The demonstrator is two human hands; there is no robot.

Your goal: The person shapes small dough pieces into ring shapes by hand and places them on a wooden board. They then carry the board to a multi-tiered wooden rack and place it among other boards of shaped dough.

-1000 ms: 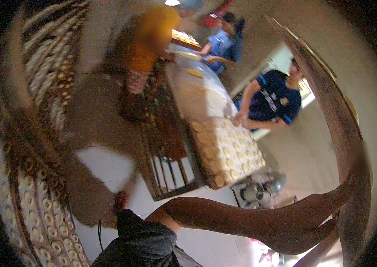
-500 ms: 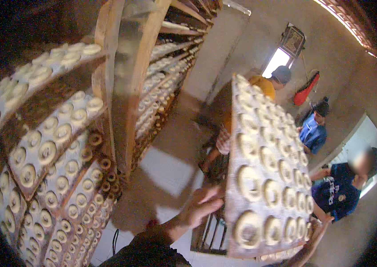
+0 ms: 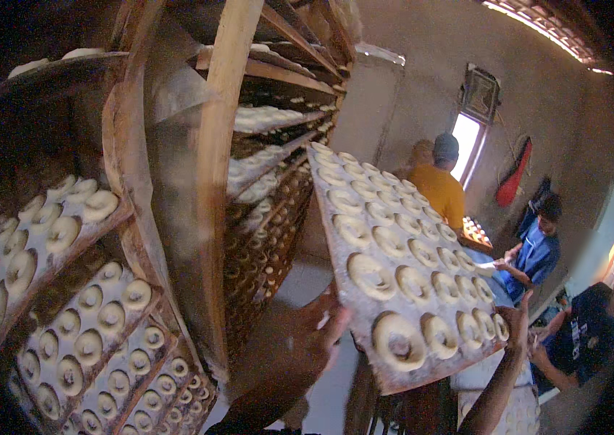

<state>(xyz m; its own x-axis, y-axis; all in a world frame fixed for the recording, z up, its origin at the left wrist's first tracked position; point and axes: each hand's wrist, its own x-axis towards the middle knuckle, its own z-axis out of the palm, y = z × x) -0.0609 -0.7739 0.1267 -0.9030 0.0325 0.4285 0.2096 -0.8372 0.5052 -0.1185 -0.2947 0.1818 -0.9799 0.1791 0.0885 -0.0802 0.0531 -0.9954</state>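
A long, flour-dusted wooden board (image 3: 386,275) holds rows of pale dough rings (image 3: 368,275), tilted with its far end toward a wooden rack (image 3: 220,181). My left hand (image 3: 320,326) is at the board's left edge, blurred, with its fingers wrapped at that edge. My right hand (image 3: 512,326) grips the right edge near the near corner, its thumb upward. The far end of the board is beside the rack's shelves, which carry similar boards of dough (image 3: 270,116); I cannot tell whether it touches them.
More loaded boards (image 3: 89,333) fill the left side. A person in a yellow top (image 3: 437,188), one in blue (image 3: 535,250) and one in a dark shirt (image 3: 582,333) are around a work table (image 3: 484,261) at right. A window (image 3: 462,148) is in the back wall.
My view has swung toward the rack. The board has gone from on edge to dough-side up and slanted, its far end moving left toward the shelves. My left hand has closed on its edge.
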